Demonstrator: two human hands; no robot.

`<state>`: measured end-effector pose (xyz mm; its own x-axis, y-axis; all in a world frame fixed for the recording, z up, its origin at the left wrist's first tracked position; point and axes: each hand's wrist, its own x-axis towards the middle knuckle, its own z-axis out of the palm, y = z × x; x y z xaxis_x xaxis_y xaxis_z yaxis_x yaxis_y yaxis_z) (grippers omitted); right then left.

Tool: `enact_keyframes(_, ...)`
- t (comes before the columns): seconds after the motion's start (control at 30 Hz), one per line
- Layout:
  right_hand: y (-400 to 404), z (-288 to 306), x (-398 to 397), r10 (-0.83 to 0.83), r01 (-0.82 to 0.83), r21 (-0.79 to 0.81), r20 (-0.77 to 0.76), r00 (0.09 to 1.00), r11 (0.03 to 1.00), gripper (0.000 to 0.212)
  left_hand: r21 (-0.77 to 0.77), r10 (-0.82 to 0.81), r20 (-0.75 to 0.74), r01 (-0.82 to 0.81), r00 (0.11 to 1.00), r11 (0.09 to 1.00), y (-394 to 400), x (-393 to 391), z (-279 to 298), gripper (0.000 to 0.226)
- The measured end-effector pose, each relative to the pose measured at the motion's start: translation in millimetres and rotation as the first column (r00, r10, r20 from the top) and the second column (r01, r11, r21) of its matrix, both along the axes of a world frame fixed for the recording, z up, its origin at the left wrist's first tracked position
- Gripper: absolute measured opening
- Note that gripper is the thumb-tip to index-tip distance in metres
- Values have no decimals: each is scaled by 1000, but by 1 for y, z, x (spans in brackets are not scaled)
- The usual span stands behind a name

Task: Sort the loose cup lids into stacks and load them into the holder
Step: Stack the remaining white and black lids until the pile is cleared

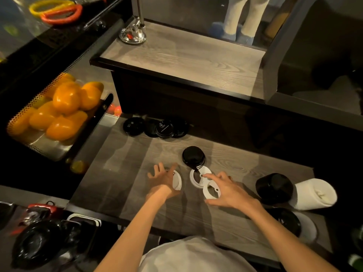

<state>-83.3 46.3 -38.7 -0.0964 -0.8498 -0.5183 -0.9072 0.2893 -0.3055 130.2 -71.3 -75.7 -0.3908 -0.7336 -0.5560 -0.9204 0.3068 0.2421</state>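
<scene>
On the wooden counter (121, 173) my left hand (164, 178) lies spread over a white lid (177, 180), fingers straight. My right hand (225, 190) reaches over a second white lid (211, 192), its index fingertip touching a third white lid (198, 177) beside it. A black lid stack (193, 156) leans just beyond the white ones. Several black lids (157, 127) lie in a loose group at the counter's far edge. At the right lie a stack of black lids (274, 188) and a stack of white lids (314, 194) on their sides.
A mesh basket of yellow peppers (62, 108) sits at the left. A raised wooden shelf (186, 59) stands behind the counter. More black and white lids (294, 225) lie at the near right. Dark items (39, 242) crowd the lower left.
</scene>
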Motion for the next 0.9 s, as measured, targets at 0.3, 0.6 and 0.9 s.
enact_keyframes(0.3, 21, -6, 15, 145, -130, 95, -177, 973, 987, 100, -285, -476, -170, 419, 863, 862, -26, -56, -1, 104)
enact_keyframes(0.6, 28, -8, 11, 161, -146, 96, -180, 970, 985, 105, -241, -472, -305, 413, 827, 878, -48, -57, 14, 59)
enact_keyframes(0.9, 32, -10, 2, 170, -156, 91, -167, 971, 984, 108, -115, -218, -548, 186, 807, 976, -57, -9, -1, 70)
